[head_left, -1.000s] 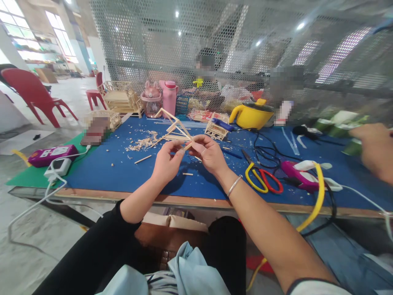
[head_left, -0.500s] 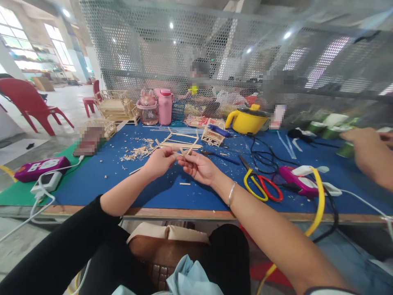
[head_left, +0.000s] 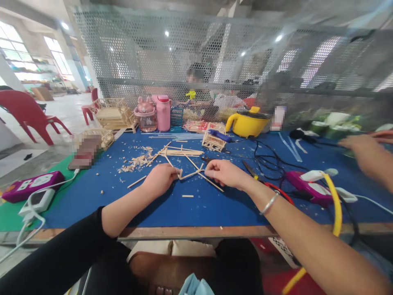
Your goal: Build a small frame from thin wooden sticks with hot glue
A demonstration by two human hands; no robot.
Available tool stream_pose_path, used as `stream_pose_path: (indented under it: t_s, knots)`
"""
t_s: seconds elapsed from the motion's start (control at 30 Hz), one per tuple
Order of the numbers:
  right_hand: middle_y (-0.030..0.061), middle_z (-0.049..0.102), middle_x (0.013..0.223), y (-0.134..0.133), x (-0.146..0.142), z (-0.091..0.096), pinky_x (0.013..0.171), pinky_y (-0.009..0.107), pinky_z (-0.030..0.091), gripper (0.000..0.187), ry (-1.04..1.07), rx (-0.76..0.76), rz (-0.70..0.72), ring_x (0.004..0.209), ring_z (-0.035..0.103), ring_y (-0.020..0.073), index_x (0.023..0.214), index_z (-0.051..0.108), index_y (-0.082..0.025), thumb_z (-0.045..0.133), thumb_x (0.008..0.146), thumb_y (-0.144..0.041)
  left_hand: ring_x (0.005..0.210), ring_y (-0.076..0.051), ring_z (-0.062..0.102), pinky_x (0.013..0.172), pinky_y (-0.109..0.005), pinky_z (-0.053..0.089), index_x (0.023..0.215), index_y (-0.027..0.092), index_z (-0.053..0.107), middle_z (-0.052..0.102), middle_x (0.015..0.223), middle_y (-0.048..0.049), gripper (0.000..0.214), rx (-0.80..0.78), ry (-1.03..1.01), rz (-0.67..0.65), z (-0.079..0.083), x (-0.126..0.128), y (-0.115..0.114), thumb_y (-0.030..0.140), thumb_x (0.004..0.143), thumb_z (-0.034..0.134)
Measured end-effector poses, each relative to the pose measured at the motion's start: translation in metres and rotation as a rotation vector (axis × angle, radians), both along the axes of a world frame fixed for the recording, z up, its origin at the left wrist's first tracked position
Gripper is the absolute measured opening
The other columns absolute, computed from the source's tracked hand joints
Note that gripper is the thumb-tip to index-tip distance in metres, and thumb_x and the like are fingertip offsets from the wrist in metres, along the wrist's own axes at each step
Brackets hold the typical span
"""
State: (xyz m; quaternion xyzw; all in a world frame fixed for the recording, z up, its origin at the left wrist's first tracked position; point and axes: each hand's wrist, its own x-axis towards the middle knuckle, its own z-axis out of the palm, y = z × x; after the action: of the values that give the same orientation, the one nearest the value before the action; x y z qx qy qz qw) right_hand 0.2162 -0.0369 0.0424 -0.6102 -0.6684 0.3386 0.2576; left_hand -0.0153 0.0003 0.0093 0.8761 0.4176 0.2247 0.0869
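Note:
My left hand (head_left: 161, 178) rests on the blue table mat (head_left: 123, 188), fingers pinched on the near end of a frame of thin wooden sticks (head_left: 190, 166). To its right, my right hand (head_left: 225, 173) lies knuckles up with fingers curled over the frame's right-hand stick. The stick frame lies flat on the mat between and beyond both hands. A short loose stick (head_left: 187, 196) lies just in front of them.
Scissors (head_left: 270, 186) and a purple glue gun (head_left: 313, 189) with yellow cord sit to the right. Wood shavings (head_left: 136, 157), a small stick model (head_left: 213, 141), a yellow pot (head_left: 248, 122), pink bottles (head_left: 162, 111) and a purple power strip (head_left: 29, 185) stand around. Another person's hand (head_left: 365, 153) reaches in at right.
Both hands have lowered the stick frame from mid-air down onto the mat and moved apart along it. The view has tilted down toward the table.

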Motion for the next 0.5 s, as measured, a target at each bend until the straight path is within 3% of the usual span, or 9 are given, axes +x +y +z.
stream_pose_path:
  t_s: [0.1, 0.17, 0.3, 0.4, 0.5]
  knots:
    - [0.0001, 0.066, 0.066, -0.013, -0.012, 0.009, 0.054, 0.022, 0.041, 0.014, -0.251, 0.107, 0.289, 0.059, 0.055, 0.0117, 0.075, 0.069, -0.018, 0.064, 0.074, -0.031, 0.075, -0.018, 0.062, 0.072, -0.027, 0.046, 0.076, 0.019, 0.072, 0.065, 0.078, -0.0077, 0.027, 0.011, 0.135, -0.029, 0.006, 0.005, 0.002, 0.016, 0.08, 0.045]
    - [0.0019, 0.068, 0.072, -0.021, -0.03, 0.008, 0.057, 0.024, 0.04, 0.02, -0.381, 0.18, 0.408, 0.063, 0.057, 0.014, 0.084, 0.071, -0.019, 0.067, 0.073, -0.034, 0.075, -0.019, 0.062, 0.072, -0.028, 0.046, 0.075, 0.019, 0.072, 0.064, 0.077, -0.0079, 0.027, -0.017, 0.188, -0.047, 0.012, 0.006, 0.005, 0.014, 0.076, 0.046]
    - [0.0061, 0.07, 0.079, -0.019, -0.054, 0.008, 0.065, 0.024, 0.04, 0.008, -0.565, 0.271, 0.561, 0.074, 0.06, 0.0166, 0.076, 0.072, -0.017, 0.066, 0.076, -0.022, 0.079, -0.022, 0.063, 0.074, -0.03, 0.047, 0.11, 0.021, 0.066, 0.069, 0.083, -0.0069, 0.047, -0.098, 0.193, -0.075, 0.022, 0.002, 0.014, 0.01, 0.068, 0.049]
    - [0.0038, 0.068, 0.072, -0.01, -0.046, 0.016, 0.061, 0.023, 0.04, 0.009, -0.553, 0.169, 0.657, 0.067, 0.058, 0.0133, 0.072, 0.07, -0.016, 0.063, 0.077, -0.02, 0.096, -0.024, 0.061, 0.085, -0.032, 0.047, 0.125, 0.02, 0.057, 0.066, 0.107, -0.0093, 0.061, -0.063, 0.143, -0.098, 0.024, -0.004, 0.017, 0.008, 0.066, 0.048]
    - [0.0007, 0.065, 0.07, 0.0, -0.023, 0.021, 0.056, 0.02, 0.04, 0.01, -0.412, -0.047, 0.681, 0.06, 0.055, 0.01, 0.076, 0.066, -0.016, 0.06, 0.079, -0.024, 0.107, -0.023, 0.057, 0.093, -0.031, 0.044, 0.12, 0.021, 0.06, 0.058, 0.12, -0.009, 0.054, -0.044, 0.133, -0.203, 0.02, -0.009, 0.015, 0.008, 0.068, 0.049]
